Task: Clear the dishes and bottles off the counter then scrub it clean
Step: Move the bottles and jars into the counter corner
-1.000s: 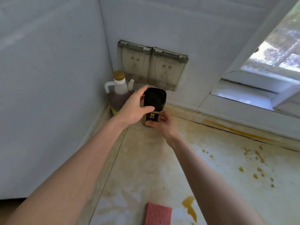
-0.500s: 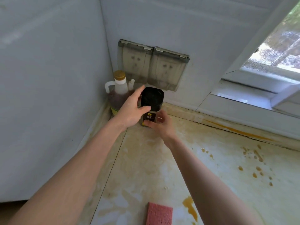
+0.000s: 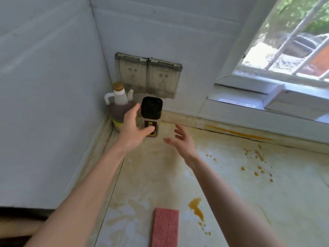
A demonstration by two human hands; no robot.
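Note:
A black-capped bottle [image 3: 151,111] with a dark label stands upright in the counter's back left corner. Behind it, against the wall, is a jug [image 3: 119,106] of brown liquid with a gold cap and a white handle. My left hand [image 3: 132,128] hovers just left of the black-capped bottle, fingers spread, its thumb in front of the label. My right hand [image 3: 179,139] is open to the right of the bottle, a short gap away from it. A pink sponge [image 3: 165,227] lies flat on the stained counter [image 3: 240,202] near the front.
Brown spills and drips mark the counter [image 3: 195,209] in the middle and at right [image 3: 258,164]. Two covered wall sockets [image 3: 147,77] sit above the bottles. Walls close the corner at left and behind. A window sill [image 3: 267,98] runs along the back right.
Both hands have let go of the black-capped bottle, which now stands on the counter. The right hand has pulled back to the right and the left hand has opened.

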